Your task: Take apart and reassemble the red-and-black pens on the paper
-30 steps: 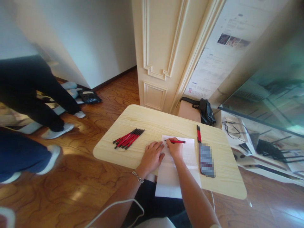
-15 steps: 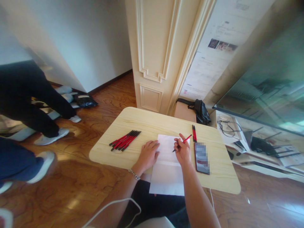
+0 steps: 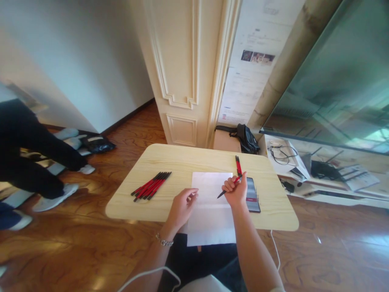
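My right hand (image 3: 236,192) is closed around a red and black pen (image 3: 221,194), its dark tip pointing down and left above the white paper (image 3: 209,227). The thumb points up along the pen's upper end. By the paper's left edge is my left hand (image 3: 184,205), its fingers loosely bent, apart from the thumb, and nothing shows in it. The paper is a blank-looking sheet with a crease, and its near end hangs over the table edge. Several more red and black pens (image 3: 152,185) lie in a bundle on the left of the table.
Right of the paper, a phone (image 3: 252,202) lies on the pale wooden table (image 3: 188,158), below a few red pens (image 3: 238,164). Behind stands a black bag (image 3: 246,138); to the right, a shelf with cables (image 3: 282,155). A person's legs (image 3: 36,146) are at left.
My right hand has turned from a finger grip into a fist around the pen. My left hand has lifted from lying flat and curled. The view has shifted slightly right.
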### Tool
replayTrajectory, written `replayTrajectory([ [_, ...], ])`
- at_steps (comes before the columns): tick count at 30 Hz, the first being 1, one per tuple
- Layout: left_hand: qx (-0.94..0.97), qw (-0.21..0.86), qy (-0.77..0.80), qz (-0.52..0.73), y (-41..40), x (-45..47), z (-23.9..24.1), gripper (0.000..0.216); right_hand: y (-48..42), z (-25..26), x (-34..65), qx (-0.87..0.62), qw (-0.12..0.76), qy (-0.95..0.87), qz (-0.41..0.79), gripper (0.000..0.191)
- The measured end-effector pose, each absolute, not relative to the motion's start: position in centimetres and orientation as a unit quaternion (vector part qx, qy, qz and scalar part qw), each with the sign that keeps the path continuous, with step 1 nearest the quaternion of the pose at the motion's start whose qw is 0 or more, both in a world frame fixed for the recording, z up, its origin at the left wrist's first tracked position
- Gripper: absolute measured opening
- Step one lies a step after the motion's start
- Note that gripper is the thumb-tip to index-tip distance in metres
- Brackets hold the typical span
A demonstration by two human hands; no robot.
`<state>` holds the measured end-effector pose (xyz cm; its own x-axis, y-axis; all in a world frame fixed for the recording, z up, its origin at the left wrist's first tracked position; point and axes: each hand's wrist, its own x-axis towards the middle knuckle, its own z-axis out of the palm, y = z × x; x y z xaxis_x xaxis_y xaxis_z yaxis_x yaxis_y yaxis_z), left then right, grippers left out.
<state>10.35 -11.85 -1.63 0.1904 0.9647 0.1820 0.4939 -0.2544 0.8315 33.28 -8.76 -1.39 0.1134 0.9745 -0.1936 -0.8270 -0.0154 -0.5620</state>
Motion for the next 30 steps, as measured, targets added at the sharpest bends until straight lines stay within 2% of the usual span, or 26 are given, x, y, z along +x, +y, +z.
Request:
replayTrajectory([
  [8,0.570,0.607,0.433,0.347,-16.8,15.9,-1.6,0.036,-9.4,-1.4,33.1,-0.262,0.723,-0.082,0.634,0.042],
  [13,0.420,0.703,0.415,0.396,-17.2,19.2,-2.7,0.045,-10.5,-0.1,31.4,-0.262,0.785,-0.095,0.553,0.023],
  [17,0.300,0.731,0.391,0.472,-16.3,20.4,-2.5,0.040,-12.7,0.5,30.2,-0.300,0.787,-0.126,0.524,0.018],
  [21,0.241,0.717,0.385,0.528,-15.0,20.2,-1.8,0.036,-15.5,-0.6,30.4,-0.400,0.724,-0.206,0.522,0.019],
  [25,0.272,0.698,0.383,0.540,-14.1,19.8,-1.7,0.026,-17.4,-1.9,32.1,-0.554,0.590,-0.337,0.481,0.023],
  [30,0.346,0.687,0.406,0.494,-14.0,20.1,-1.6,0.027,-17.9,-1.1,33.9,-0.579,0.478,-0.471,0.463,0.025],
])
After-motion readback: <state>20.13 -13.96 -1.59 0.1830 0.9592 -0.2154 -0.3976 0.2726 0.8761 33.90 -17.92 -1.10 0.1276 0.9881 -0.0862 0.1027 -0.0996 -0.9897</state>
